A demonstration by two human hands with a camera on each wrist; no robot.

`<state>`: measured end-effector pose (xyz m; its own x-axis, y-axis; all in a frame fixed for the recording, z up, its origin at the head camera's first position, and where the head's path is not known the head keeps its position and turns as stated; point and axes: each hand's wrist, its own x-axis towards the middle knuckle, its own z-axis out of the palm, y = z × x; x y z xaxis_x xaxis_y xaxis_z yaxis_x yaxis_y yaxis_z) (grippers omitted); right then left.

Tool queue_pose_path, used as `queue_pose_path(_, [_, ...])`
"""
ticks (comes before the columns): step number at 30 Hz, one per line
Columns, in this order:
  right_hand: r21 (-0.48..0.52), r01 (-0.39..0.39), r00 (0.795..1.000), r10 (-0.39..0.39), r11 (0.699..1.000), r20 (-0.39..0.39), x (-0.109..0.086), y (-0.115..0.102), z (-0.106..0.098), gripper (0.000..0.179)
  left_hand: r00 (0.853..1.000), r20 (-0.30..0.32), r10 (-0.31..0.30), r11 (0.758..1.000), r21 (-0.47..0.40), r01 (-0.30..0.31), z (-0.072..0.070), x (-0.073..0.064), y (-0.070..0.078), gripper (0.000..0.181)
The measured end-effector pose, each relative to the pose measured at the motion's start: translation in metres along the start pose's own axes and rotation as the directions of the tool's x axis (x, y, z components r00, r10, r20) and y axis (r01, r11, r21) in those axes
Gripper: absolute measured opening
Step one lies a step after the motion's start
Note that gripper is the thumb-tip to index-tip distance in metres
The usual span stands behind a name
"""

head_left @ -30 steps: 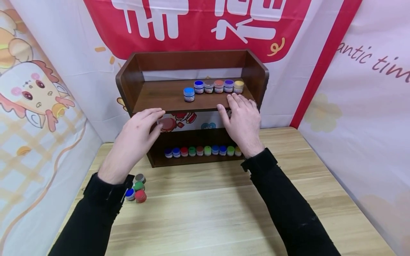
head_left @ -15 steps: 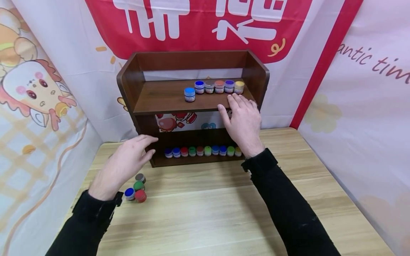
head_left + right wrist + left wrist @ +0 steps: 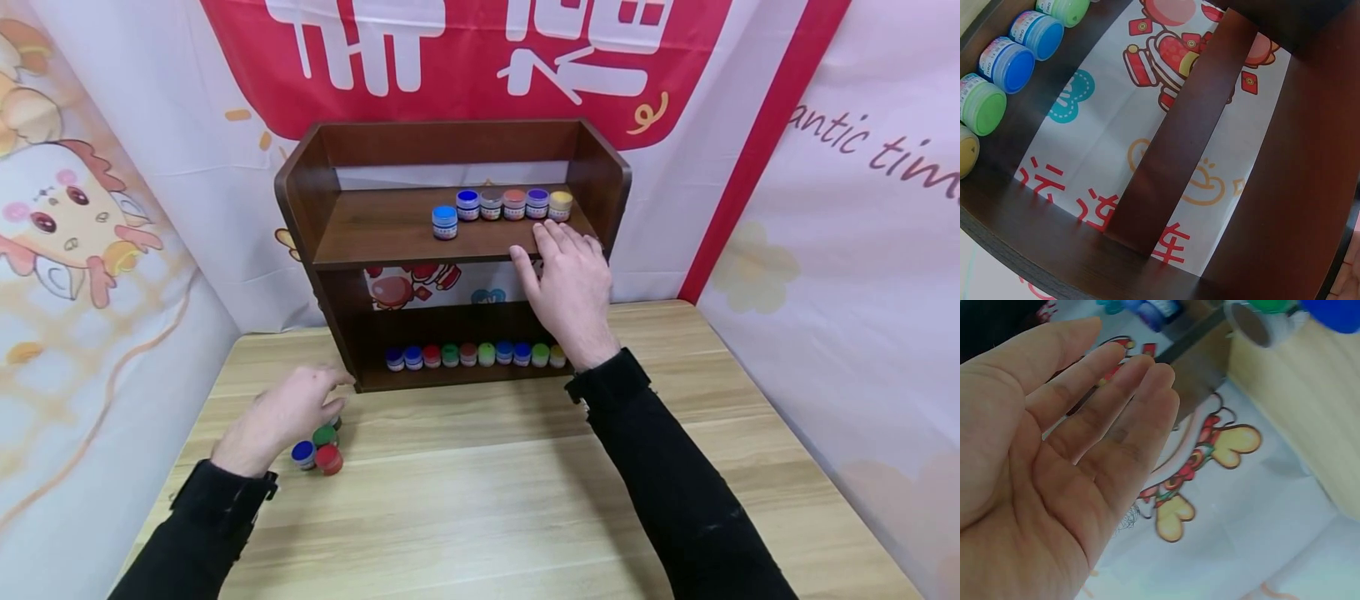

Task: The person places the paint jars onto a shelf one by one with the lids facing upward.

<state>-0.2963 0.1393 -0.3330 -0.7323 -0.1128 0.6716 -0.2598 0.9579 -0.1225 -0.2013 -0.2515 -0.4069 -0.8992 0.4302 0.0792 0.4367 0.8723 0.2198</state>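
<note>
My left hand (image 3: pixel 288 417) hovers over the table beside a small cluster of paint jars, its fingers loosely extended and holding nothing. Jars with a green lid (image 3: pixel 325 436), a blue lid (image 3: pixel 303 452) and a red lid (image 3: pixel 329 459) stand together there. A grey-brown-lidded jar (image 3: pixel 1251 326) is mostly hidden by that hand in the head view. My right hand (image 3: pixel 570 283) rests on the front edge of the upper shelf (image 3: pixel 375 237), fingers nearly straight over the board, just in front of a yellow-lidded jar (image 3: pixel 560 206). A light blue jar (image 3: pixel 445 223) stands forward of that row.
The brown two-tier rack (image 3: pixel 300 192) stands at the table's back, against a printed cloth (image 3: pixel 465 92). Several jars (image 3: pixel 468 354) line its lower shelf. Others, including an orange-lidded jar (image 3: pixel 513 205), form the upper row. Wood-grain tabletop (image 3: pixel 480 492) extends in front.
My left hand has come down from the upper shelf's left front edge to the jars on the table. My right hand has stayed where it was, and the shelf jars have not moved.
</note>
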Motion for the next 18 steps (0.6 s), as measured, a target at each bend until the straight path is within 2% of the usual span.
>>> queue_pose_path(10, [-0.003,0.004,1.000,-0.004,1.000,-0.002,0.000,0.001,0.001,0.080,0.996,0.080,-0.044,0.999,-0.003,0.045,0.027,-0.004,-0.024,0.026])
queue_pose_path(18, [-0.004,0.001,1.000,-0.001,1.000,0.004,0.000,0.000,0.001,0.080,0.992,0.112,-0.051,0.999,-0.004,0.052,0.037,-0.002,-0.033,0.008])
